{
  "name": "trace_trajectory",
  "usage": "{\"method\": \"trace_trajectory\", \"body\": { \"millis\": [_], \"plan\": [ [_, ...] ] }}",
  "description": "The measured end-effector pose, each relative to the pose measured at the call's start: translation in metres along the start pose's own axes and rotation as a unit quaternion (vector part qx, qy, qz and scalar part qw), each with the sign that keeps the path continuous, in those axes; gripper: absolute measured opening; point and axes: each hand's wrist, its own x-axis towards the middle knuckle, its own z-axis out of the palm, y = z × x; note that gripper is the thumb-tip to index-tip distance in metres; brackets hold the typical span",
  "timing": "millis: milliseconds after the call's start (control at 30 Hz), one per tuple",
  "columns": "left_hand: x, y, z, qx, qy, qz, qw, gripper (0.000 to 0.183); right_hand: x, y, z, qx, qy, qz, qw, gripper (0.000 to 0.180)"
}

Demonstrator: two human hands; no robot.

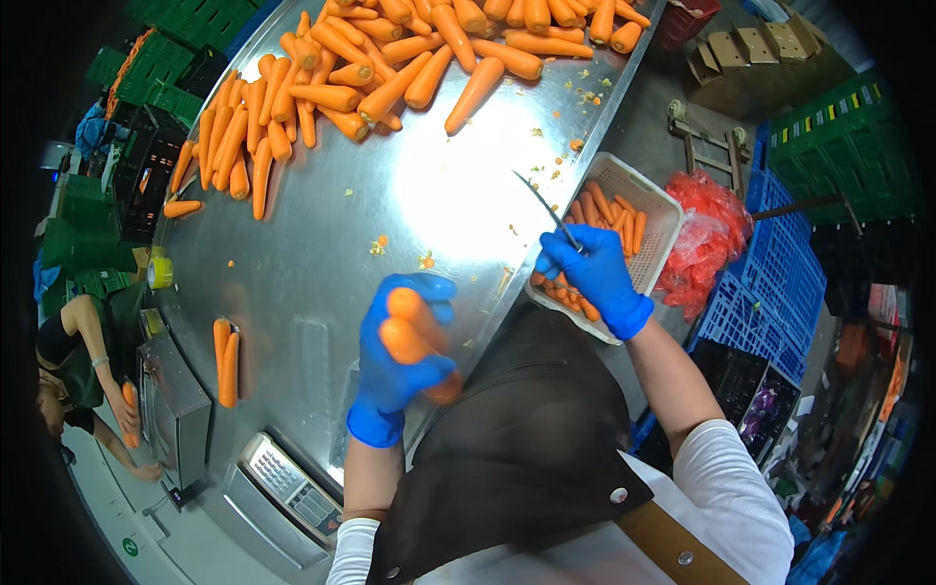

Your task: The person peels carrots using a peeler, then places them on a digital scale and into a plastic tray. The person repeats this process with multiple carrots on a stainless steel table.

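Two carrots (404, 338) are gripped in my blue-gloved left hand (384, 365), above the near edge of the steel table (314, 256); they are blurred. My right hand (596, 274), also gloved in blue, is closed around a knife, whose thin dark blade (540, 196) points up and left past the table's edge. Beneath my right hand stands a white plastic basket (658, 245) with carrots (603, 208) in it. A large heap of carrots (380, 66) covers the far side of the table. Small trimmings (426, 259) lie scattered on the steel.
Two carrots (227, 363) lie on the left, near a digital scale (281, 486) and a metal box (175, 409). A roll of yellow tape (159, 273) stands at the left edge. Another person's hand (123, 413) holds carrots. Red plastic bags (702, 238) lie beyond the basket, beside blue pallets (775, 256).
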Motion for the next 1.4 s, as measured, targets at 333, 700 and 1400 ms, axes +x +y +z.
{"method": "trace_trajectory", "body": {
  "millis": [333, 700, 1400],
  "plan": [
    [0.011, -0.078, -0.062, -0.588, 0.223, -0.037, 0.777, 0.039, -0.015, -0.01, 0.013, -0.231, 0.011, -0.221, 0.947, 0.016],
    [0.008, -0.085, -0.056, -0.471, 0.302, -0.051, 0.827, 0.035, -0.012, -0.033, 0.053, -0.283, -0.083, -0.362, 0.884, 0.033],
    [-0.122, -0.016, -0.191, 0.061, 0.469, 0.162, 0.866, 0.052, 0.01, -0.027, 0.181, -0.042, -0.258, 0.076, 0.962, 0.048]
  ]
}}
